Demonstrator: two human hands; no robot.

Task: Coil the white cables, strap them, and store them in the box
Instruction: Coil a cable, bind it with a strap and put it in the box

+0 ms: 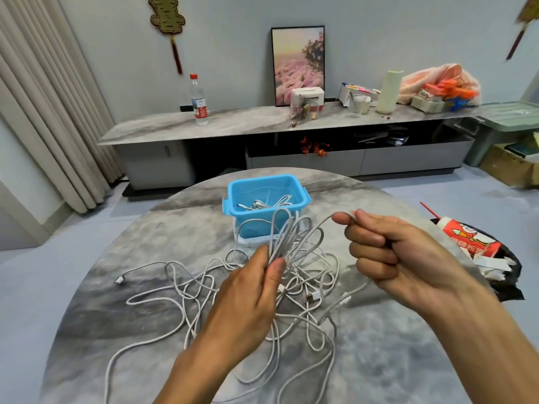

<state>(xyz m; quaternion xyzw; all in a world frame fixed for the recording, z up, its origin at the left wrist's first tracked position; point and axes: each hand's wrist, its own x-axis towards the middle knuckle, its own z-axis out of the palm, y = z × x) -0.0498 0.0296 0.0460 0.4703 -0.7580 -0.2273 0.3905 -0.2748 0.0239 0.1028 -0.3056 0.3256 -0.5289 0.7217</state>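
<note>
Left hand (250,284) pinching cable loops (287,236), right hand (388,252) perhaps feeding

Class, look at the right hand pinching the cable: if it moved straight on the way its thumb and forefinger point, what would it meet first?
The right hand points leftward, toward the coiled loops that the left hand holds up. Those loops would probably come first; the blue box sits behind them, though depth is hard to judge.

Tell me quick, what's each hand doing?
Left hand: fingers pinch the coil of white cable.
Right hand: fingers curled, pinching the cable's loose strand.
</note>
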